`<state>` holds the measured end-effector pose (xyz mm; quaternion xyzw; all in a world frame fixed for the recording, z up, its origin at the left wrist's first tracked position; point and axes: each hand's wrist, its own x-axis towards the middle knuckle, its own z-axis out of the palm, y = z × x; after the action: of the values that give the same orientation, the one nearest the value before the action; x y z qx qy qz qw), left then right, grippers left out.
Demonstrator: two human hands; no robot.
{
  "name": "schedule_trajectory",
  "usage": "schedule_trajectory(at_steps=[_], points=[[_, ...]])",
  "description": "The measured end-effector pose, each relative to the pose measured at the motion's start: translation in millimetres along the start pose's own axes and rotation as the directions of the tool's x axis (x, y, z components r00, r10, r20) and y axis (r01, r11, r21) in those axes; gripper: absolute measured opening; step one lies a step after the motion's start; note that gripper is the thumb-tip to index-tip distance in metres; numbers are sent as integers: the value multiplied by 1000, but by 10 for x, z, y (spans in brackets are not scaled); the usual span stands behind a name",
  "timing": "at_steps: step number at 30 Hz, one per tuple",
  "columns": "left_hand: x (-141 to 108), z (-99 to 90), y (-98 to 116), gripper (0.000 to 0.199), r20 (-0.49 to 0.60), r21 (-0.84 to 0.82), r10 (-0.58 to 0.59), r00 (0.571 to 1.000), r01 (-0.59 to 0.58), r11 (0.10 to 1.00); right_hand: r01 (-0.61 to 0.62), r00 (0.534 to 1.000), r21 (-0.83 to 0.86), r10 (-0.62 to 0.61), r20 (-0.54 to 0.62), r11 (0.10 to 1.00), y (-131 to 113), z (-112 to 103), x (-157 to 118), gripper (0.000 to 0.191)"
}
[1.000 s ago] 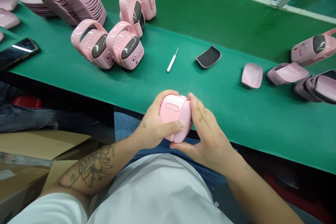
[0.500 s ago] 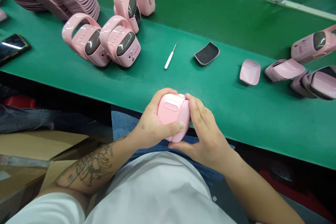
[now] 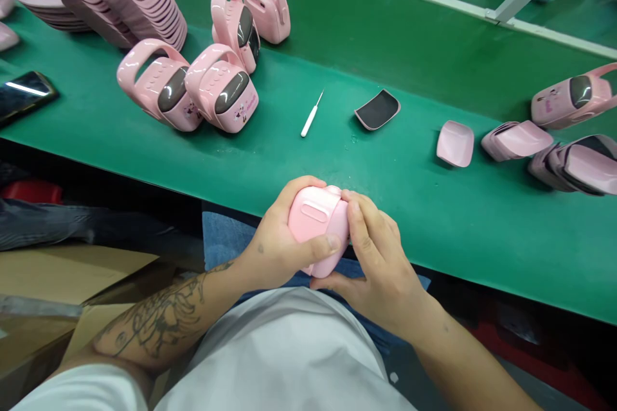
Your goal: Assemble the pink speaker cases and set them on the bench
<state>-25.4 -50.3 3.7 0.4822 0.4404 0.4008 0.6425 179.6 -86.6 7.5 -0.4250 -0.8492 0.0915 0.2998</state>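
Our left hand [image 3: 282, 237] and right hand [image 3: 376, 263] clasp a pink plastic case [image 3: 318, 218]. Assembled units [image 3: 222, 93] stand done on the surface [image 3: 424, 225]; loose covers [image 3: 456, 143] remain

Factory line: green bench [image 3: 409, 218], stacked pink shells [image 3: 142, 6]

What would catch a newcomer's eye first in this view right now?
First comes the pink plastic case held between the left hand and right hand at the near edge of the green bench. Farther along the bench, at upper left, stand pink handled cases and stacked pink shells.
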Motion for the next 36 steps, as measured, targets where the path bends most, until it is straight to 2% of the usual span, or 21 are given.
schedule_trajectory(at_steps=[9, 21, 26, 28, 33, 36], points=[[40, -14, 1, 76, 22, -5, 8, 1000, -8, 1000, 15, 999, -55, -16, -28, 998, 15, 4, 7, 106], [62, -2, -3, 64, -16, 90, 135, 991, -133, 987, 1, 1000, 75, -2, 11, 997, 24, -4, 56, 113], [80, 11, -14, 66, -58, 108, 158, 986, -151, 983, 0, 997, 97, -8, 83, 995, 63, -38, 101, 122], [124, 2, 3, 68, -64, 98, 131, 989, -125, 987, -39, 991, 117, 23, 133, 992, 102, -45, 144, 125], [262, 6, 81, 85, -78, -32, -90, 993, 88, 996, -136, 977, 209, 96, 190, 968, 217, -61, 278, 128], [301, 42, 102, 79, -93, -133, -134, 987, 121, 984, -160, 973, 234, 114, 200, 959, 234, -84, 321, 130]])
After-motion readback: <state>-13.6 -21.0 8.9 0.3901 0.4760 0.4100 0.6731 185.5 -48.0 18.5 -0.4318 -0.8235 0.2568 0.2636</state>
